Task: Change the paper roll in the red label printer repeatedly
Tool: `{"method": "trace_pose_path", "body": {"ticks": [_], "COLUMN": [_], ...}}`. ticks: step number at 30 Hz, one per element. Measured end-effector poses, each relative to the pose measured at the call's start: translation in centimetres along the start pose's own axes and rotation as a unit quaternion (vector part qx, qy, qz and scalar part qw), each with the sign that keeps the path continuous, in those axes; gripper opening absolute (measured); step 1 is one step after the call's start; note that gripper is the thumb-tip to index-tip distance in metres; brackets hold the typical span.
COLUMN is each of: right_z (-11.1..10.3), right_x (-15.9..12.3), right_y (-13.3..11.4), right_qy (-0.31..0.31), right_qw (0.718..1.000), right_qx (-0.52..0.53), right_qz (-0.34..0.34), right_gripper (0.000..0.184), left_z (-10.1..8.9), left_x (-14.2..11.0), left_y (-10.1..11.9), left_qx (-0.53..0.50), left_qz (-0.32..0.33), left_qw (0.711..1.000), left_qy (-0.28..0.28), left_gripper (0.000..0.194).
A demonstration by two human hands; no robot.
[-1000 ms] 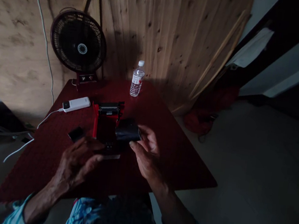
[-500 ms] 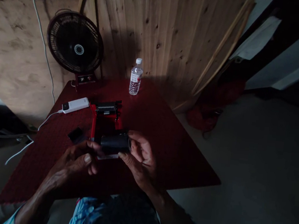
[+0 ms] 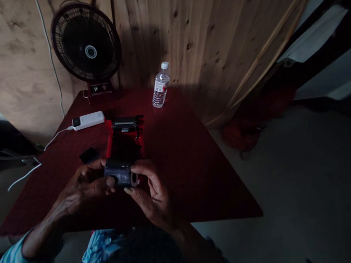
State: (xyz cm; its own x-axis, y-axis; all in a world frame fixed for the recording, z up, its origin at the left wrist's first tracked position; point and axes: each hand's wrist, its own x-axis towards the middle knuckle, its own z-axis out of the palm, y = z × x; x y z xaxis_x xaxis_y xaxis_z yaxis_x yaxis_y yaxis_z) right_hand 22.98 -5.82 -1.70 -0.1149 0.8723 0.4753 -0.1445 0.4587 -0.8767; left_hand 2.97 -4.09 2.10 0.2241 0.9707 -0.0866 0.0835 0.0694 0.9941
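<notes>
Head view: a wooden panel stands along the far side of a dark red table. At the table's far left is a round fan, its grille facing the near side. Both hands are over the near part: the left hand and the right hand hold one thing between them. Just beyond sits a red frame with a black bar across its far end. An upright clear bottle stands farther off. On the left lies a white power bank, a cable in its near end. Left fingers grasp the left end of a dark roll, right fingers pinch its right end, by the hole; whether it touches the frame, I cannot tell. Smallest, a dark flat piece lies just beyond the left hand.
</notes>
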Motion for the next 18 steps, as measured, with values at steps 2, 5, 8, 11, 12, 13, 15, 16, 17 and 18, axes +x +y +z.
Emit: {"method": "trace_pose_path", "body": {"ticks": [2,5,8,11,12,13,15,16,17,18], "right_z": [-0.6,-2.0,-3.4,-4.7,-5.1,-5.5,-6.2,-6.4,-6.6,-6.7], "right_x": [0.7,1.6,1.5,0.5,0.1,-0.3,-1.0,-1.2,-1.4,-1.5], "right_y": [0.6,2.1,4.0,5.9,6.4,6.8,7.4,7.6,7.7,7.8], "right_qy": [0.012,0.064,0.13,0.143,0.141,0.139,0.139,0.143,0.144,0.144], "right_qw": [1.0,0.998,0.991,0.985,0.983,0.981,0.975,0.972,0.97,0.969], "right_qx": [-0.012,-0.016,-0.029,-0.066,-0.081,-0.094,-0.115,-0.122,-0.127,-0.129], "right_qz": [-0.005,-0.006,0.034,0.071,0.084,0.1,0.131,0.144,0.153,0.157], "right_gripper": [0.039,0.03,0.021,0.02,0.021,0.022,0.024,0.025,0.026,0.027], "left_z": [-0.5,-0.9,-1.1,-1.4,-1.5,-1.6,-1.7,-1.7,-1.8,-1.8], "left_x": [0.3,1.2,2.8,5.0,5.8,6.5,7.5,7.9,8.2,8.4], "left_y": [0.9,2.3,2.3,0.6,0.0,-0.6,-1.2,-1.3,-1.3,-1.2], "left_qx": [0.034,0.086,0.153,0.276,0.319,0.357,0.408,0.425,0.439,0.448], "left_qz": [0.042,0.097,0.094,0.092,0.104,0.121,0.155,0.164,0.165,0.16], "left_qw": [0.995,0.972,0.966,0.945,0.932,0.918,0.894,0.886,0.881,0.878], "left_qy": [0.086,0.198,0.188,0.147,0.137,0.127,0.104,0.088,0.07,0.054], "left_gripper": [0.041,0.044,0.048,0.045,0.045,0.046,0.045,0.043,0.041,0.04]}}
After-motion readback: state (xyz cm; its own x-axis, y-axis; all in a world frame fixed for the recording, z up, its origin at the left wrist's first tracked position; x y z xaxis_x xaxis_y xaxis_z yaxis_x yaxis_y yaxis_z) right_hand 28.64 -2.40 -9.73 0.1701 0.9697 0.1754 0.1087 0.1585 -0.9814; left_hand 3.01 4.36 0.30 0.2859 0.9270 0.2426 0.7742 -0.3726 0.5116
